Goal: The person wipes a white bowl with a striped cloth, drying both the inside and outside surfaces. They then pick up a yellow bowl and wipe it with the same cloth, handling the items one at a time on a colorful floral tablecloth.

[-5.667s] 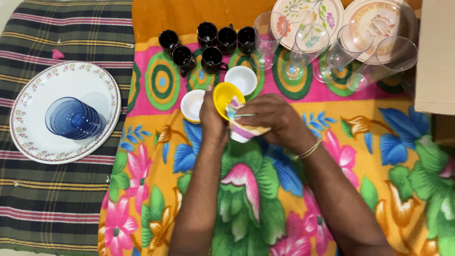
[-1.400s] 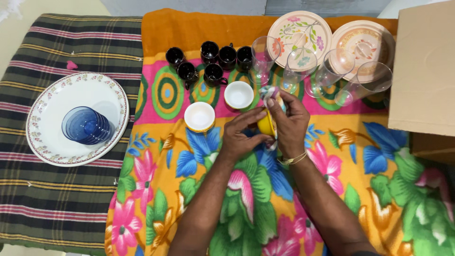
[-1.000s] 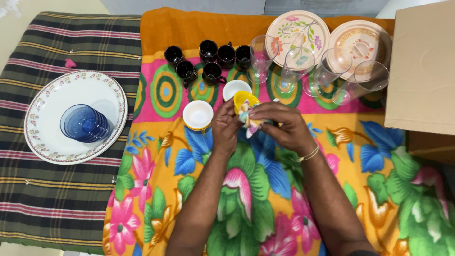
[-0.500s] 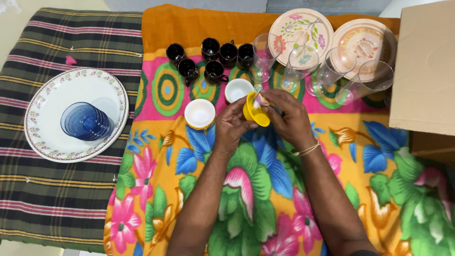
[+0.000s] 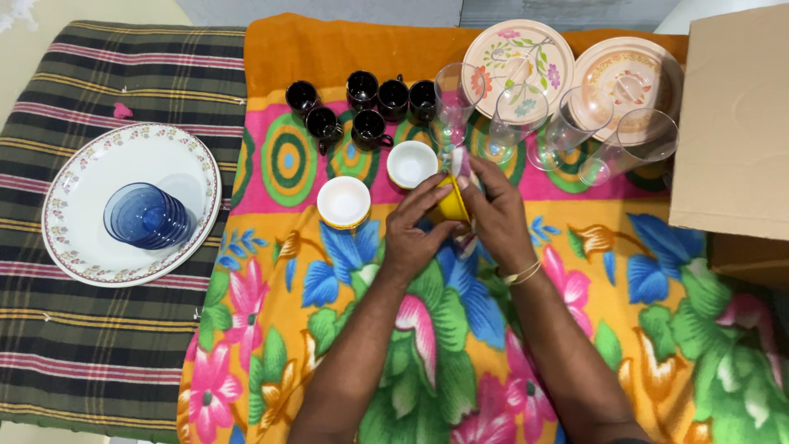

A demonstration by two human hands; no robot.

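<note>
The small yellow plastic bowl (image 5: 452, 204) is held clear of the bright floral blanket (image 5: 460, 329), tipped on edge between both hands, just near of the row of clear stemmed glasses (image 5: 526, 115). The left hand (image 5: 415, 234) closes around the bowl's near-left side, fingers curled on its outer wall. The right hand (image 5: 493, 215) grips the opposite side and pinches a pale patterned wiping cloth (image 5: 457, 163), whose bunched end shows at the bowl's far rim. To wipe well, judged from this grip: keep the left hand as the fixed support, turn the bowl a little at a time, and run the cloth over the whole rim and inner wall rather than one patch. Keep the elbows low, since the stemmed glasses stand close beyond the knuckles and would tip easily. Two small white bowls (image 5: 344, 201) sit just left of the hands, six dark glossy cups (image 5: 362, 103) beyond them. Well apart at far left, stacked blue glass bowls (image 5: 146, 215) rest on a white floral-rimmed plate (image 5: 78, 177). A cardboard box (image 5: 735, 123) stands at right.
</note>
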